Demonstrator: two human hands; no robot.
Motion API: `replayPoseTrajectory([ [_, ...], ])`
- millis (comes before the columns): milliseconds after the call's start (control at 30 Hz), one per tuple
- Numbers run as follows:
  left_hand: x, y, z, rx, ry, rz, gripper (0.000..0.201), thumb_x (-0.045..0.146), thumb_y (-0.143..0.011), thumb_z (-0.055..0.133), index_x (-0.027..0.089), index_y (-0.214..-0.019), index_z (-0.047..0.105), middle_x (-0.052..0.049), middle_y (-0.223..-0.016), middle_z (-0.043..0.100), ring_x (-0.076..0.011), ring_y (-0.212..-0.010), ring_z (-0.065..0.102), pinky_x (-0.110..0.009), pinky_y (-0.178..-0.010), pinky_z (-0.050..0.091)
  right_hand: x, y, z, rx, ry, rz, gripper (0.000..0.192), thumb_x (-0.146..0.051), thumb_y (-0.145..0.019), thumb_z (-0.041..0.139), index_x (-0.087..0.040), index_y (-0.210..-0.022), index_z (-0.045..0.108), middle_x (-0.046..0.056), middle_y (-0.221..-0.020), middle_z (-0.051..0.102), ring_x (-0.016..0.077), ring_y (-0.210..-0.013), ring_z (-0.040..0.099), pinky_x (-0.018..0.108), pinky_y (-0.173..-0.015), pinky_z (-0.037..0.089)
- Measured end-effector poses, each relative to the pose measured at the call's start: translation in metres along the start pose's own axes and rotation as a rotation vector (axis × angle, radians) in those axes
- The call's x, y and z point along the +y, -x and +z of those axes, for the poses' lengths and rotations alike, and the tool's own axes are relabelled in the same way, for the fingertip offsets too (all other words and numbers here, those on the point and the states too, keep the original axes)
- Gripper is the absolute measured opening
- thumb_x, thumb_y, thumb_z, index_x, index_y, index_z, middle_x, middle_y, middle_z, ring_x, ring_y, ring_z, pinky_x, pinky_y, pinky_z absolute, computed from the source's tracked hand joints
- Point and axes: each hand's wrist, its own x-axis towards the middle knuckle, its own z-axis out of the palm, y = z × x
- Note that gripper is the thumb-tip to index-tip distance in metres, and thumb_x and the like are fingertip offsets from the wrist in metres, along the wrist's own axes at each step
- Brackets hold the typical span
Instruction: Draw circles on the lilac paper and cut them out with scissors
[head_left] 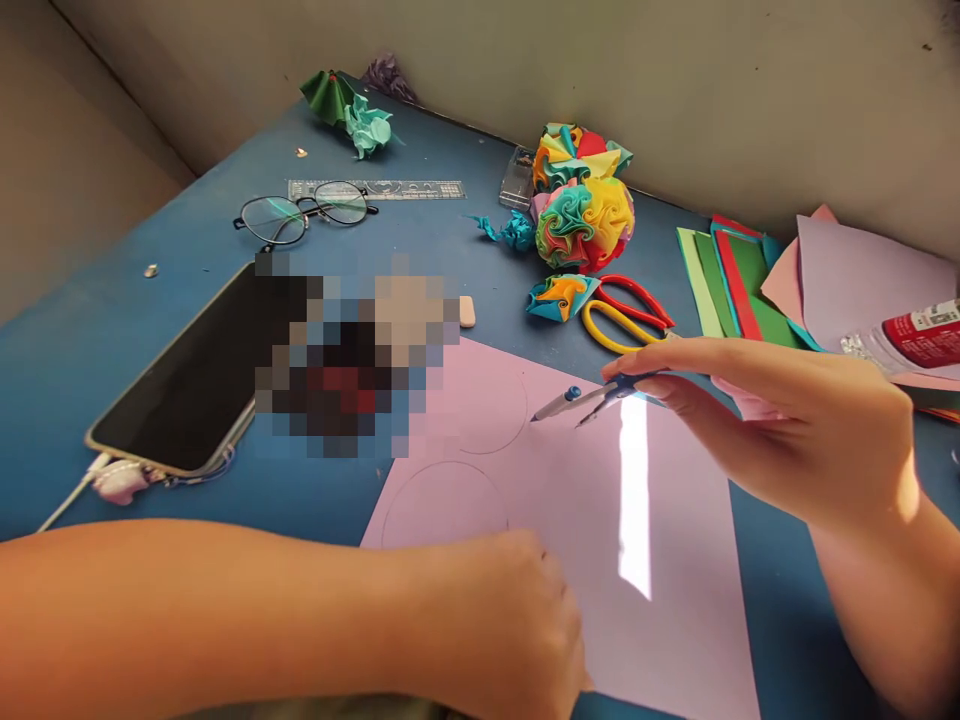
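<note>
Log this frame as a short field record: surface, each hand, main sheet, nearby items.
surface: blue table
right hand: holds a drawing compass above the pink sheet
left hand: rests on the sheet's near edge
sheet marks: two drawn circles
nearby: scissors, paper flower balls, glasses, ruler, phone, coloured paper stack

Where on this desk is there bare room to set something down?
Bare blue desk lies left of the glasses, above the phone, and between ruler and pink sheet. It is crowded around the paper balls, scissors and paper stack.
</note>
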Motion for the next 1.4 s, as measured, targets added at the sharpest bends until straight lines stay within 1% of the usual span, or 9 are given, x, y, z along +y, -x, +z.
replayPoseTrajectory([
  [200,0.0,0.002,0.001,-0.115,0.002,0.035,0.027,0.016,-0.079,0.061,0.017,-0.055,0.05,0.0,-0.049,0.04,-0.0118,-0.044,0.036,-0.026,-0.04,0.019,0.005,-0.008,-0.003,-0.01,0.15,-0.074,0.018,-0.009,-0.083,0.065,-0.022,-0.094,0.068,-0.007,-0.084,0.074,0.0023,-0.067,0.067,0.006,-0.063,0.054],
  [433,0.001,0.003,0.002,-0.079,-0.004,0.019,0.025,0.016,-0.078,0.062,0.018,-0.055,0.051,0.0,-0.049,0.04,-0.0122,-0.044,0.035,-0.027,-0.04,0.018,0.006,-0.012,-0.005,-0.052,0.082,-0.111,0.014,-0.011,-0.084,0.064,-0.022,-0.092,0.067,-0.007,-0.079,0.074,0.0001,-0.064,0.066,0.002,-0.063,0.051],
  [567,0.001,0.003,0.001,-0.057,-0.021,0.012,0.026,0.014,-0.076,0.063,0.018,-0.055,0.049,0.001,-0.049,0.04,-0.0121,-0.043,0.034,-0.027,-0.039,0.015,0.007,-0.013,-0.002,-0.027,0.168,-0.136,0.014,-0.01,-0.083,0.066,-0.02,-0.092,0.068,-0.007,-0.079,0.074,-0.0008,-0.064,0.066,0.0,-0.064,0.05],
  [767,0.0,0.002,0.001,-0.044,-0.022,0.012,0.027,0.012,-0.074,0.063,0.018,-0.054,0.046,0.002,-0.048,0.037,-0.0116,-0.042,0.031,-0.027,-0.04,0.013,0.014,-0.017,-0.005,0.002,0.315,-0.19,0.011,-0.014,-0.084,0.065,-0.021,-0.092,0.067,-0.004,-0.078,0.075,0.0054,-0.057,0.066,0.01,-0.049,0.049],
  [933,-0.001,0.003,0.001,-0.051,-0.024,0.024,0.024,0.012,-0.073,0.064,0.018,-0.055,0.049,0.001,-0.049,0.039,-0.0119,-0.043,0.033,-0.027,-0.04,0.014,0.012,-0.015,-0.013,-0.073,0.453,-0.102,0.013,-0.019,-0.092,0.054,-0.027,-0.09,0.063,-0.004,-0.077,0.074,0.0101,-0.05,0.062,0.021,-0.041,0.044],
  [1000,-0.001,0.003,0.0,-0.052,-0.026,0.024,0.022,0.012,-0.072,0.064,0.017,-0.056,0.05,0.001,-0.05,0.041,-0.0119,-0.043,0.034,-0.027,-0.04,0.015,0.014,-0.014,-0.017,-0.078,0.491,-0.134,0.009,-0.024,-0.092,0.055,-0.025,-0.087,0.062,-0.005,-0.073,0.072,0.0078,-0.045,0.057,0.022,-0.038,0.039],
  [1100,-0.001,0.004,0.0,-0.055,-0.028,0.032,0.022,0.012,-0.072,0.064,0.017,-0.056,0.049,0.001,-0.05,0.04,-0.0117,-0.043,0.034,-0.027,-0.041,0.015,0.019,-0.011,-0.022,-0.098,0.514,-0.188,0.017,-0.033,-0.093,0.054,-0.021,-0.083,0.061,-0.005,-0.066,0.068,0.0054,-0.044,0.054,0.021,-0.037,0.034],
  [1267,-0.001,0.004,0.002,-0.037,-0.038,0.041,0.022,0.012,-0.071,0.065,0.017,-0.056,0.05,0.001,-0.05,0.041,-0.0119,-0.044,0.036,-0.027,-0.041,0.016,0.022,-0.006,-0.029,-0.108,0.554,-0.229,0.023,-0.037,-0.096,0.049,-0.022,-0.081,0.057,-0.004,-0.063,0.066,0.0052,-0.046,0.055,0.019,-0.034,0.03],
  [1400,0.0,0.003,0.003,-0.039,-0.049,0.037,0.022,0.012,-0.072,0.065,0.017,-0.056,0.05,0.0,-0.05,0.043,-0.0119,-0.043,0.036,-0.027,-0.041,0.015,0.022,0.003,-0.034,-0.155,0.545,-0.225,0.023,-0.039,-0.097,0.045,-0.022,-0.084,0.054,-0.003,-0.063,0.063,0.0068,-0.046,0.053,0.021,-0.037,0.033],
])
